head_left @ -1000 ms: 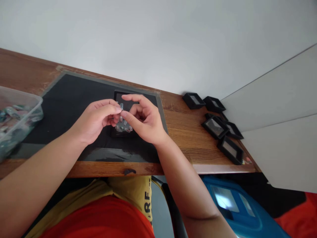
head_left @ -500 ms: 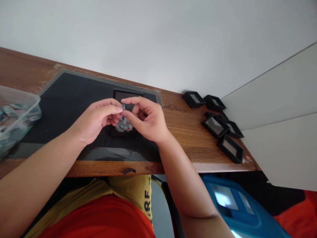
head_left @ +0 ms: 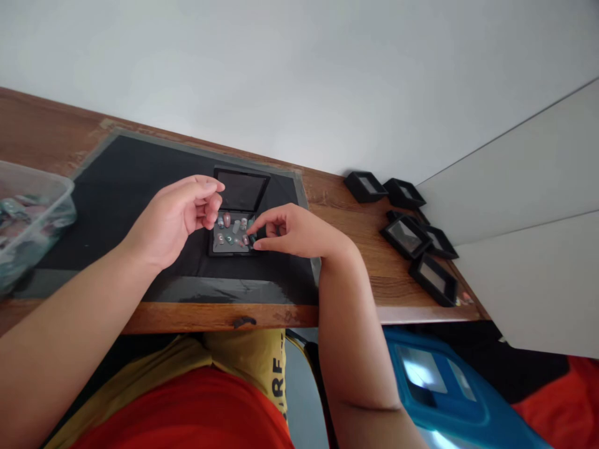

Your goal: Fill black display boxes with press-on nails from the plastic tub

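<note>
Open black display case (head_left: 233,232) near the mat's (head_left: 121,187) far edge, lid (head_left: 241,190) tipped back, small coloured stones (head_left: 230,236) inside. Right hand (head_left: 292,232) pinching a dark stone (head_left: 253,239) at the case's right edge. Left hand (head_left: 171,215) loosely curled, holding nothing visible, just left. Clear tub (head_left: 32,218) of stones at the desk's left edge; shut black cases (head_left: 412,240) clustered at the right end.

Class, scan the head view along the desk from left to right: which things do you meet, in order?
Clear plastic tub → left hand → open black case with small stones → right hand → cluster of small black boxes. All but the tub and boxes lie over the black mat.
</note>
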The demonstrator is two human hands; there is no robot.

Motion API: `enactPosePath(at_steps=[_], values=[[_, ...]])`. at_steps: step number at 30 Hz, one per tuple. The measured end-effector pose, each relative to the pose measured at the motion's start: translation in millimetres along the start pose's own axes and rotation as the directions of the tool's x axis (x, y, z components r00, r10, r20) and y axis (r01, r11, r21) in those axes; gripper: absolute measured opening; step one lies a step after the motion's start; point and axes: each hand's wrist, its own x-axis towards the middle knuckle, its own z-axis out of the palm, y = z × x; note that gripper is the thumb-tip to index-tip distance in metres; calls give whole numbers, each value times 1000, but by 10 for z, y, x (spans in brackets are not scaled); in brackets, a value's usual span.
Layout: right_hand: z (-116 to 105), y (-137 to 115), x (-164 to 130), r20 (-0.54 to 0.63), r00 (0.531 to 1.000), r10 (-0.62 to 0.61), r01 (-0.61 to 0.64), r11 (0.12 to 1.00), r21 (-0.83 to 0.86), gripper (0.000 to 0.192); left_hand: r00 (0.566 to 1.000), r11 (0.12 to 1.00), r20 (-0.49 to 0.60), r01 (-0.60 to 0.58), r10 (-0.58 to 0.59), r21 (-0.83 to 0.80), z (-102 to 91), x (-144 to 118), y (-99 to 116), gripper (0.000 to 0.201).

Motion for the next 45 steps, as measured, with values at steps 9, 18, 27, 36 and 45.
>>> enactPosePath(at_steps=[9, 18, 27, 36, 45], values=[[33, -7, 40, -15, 997, 70, -71, 996, -60, 24, 1000, 1000, -22, -10, 11, 19, 26, -1, 19, 17], [29, -6, 15, -49, 998, 38, -41, 998, -49, 34, 999, 999, -15, -29, 29, 37, 6, -2, 3, 12], [105, 66, 140, -576, 804, -151, 179, 984, -8, 25, 996, 999, -91, -17, 21, 44, 9, 17, 6, 6], [226, 30, 200, -498, 835, -232, 263, 965, -9, 29, 993, 999, -108, -39, 40, 8, 42, -31, 74, 17], [181, 40, 141, -22, 977, -214, 215, 973, 87, 16, 988, 997, -135, -70, 73, 25, 2, 33, 9, 17]])
